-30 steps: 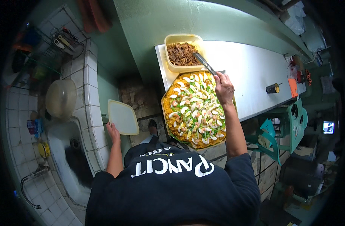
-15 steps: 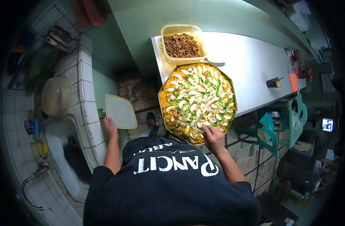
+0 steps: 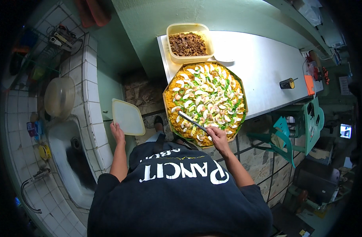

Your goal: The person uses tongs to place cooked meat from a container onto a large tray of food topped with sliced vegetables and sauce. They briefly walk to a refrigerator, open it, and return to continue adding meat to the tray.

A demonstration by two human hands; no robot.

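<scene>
My left hand [image 3: 118, 132] is closed on the edge of a pale translucent plastic lid [image 3: 128, 117], held off the table between the sink counter and the tray. In my right hand [image 3: 217, 139] is a pair of slim tongs [image 3: 193, 123], its far end over the noodles. Beneath it lies a big octagonal tray [image 3: 165, 111] of orange noodles, spread with egg slices, shrimp and chopped greens. Behind the tray, a rectangular plastic container [image 3: 211, 53] holds dark brown cooked strips [image 3: 187, 44].
The white table [image 3: 255, 63] runs off to the right and carries a dark cup [image 3: 286, 83]. Green plastic chairs [image 3: 284, 139] stand at its near right side. To my left are a tiled counter [image 3: 94, 94], a sink [image 3: 66, 166] and an upturned translucent tub [image 3: 59, 98].
My right hand has shifted slightly left and up, and the tongs have turned so a dark side shows. My left hand still holds the lid, nearly unmoved. The view has shifted slightly.
</scene>
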